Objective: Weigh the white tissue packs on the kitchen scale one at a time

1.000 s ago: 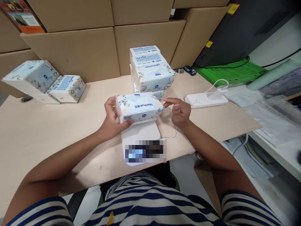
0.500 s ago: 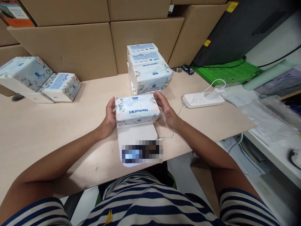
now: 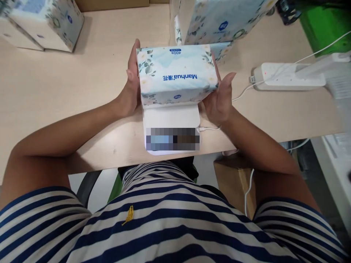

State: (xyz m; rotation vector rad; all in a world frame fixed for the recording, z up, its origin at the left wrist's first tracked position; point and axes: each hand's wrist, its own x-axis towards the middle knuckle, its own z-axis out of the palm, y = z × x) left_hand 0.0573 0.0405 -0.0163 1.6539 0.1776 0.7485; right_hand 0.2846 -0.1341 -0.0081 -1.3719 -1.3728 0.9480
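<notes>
A white and light-blue floral tissue pack (image 3: 178,67) is held between my two hands, its lettering upside down to me. It sits over the back of a white flat scale (image 3: 172,118), whose front panel is blurred out; whether the pack rests on it or hovers, I cannot tell. Against the pack's left end lies my left hand (image 3: 132,86), fingers along the side. My right hand (image 3: 219,100) grips the right end, thumb sticking out and the other fingers partly hidden behind the pack.
More tissue packs (image 3: 219,23) are stacked just behind, and others (image 3: 59,31) stand at the far left. On the right lies a white power strip (image 3: 290,78) with cables. A cardboard box (image 3: 233,179) is below the table's front edge.
My view has tilted down and come closer. My hands, which were beside the pack with fingers apart, now press on its two ends. The right hand has turned, thumb outward.
</notes>
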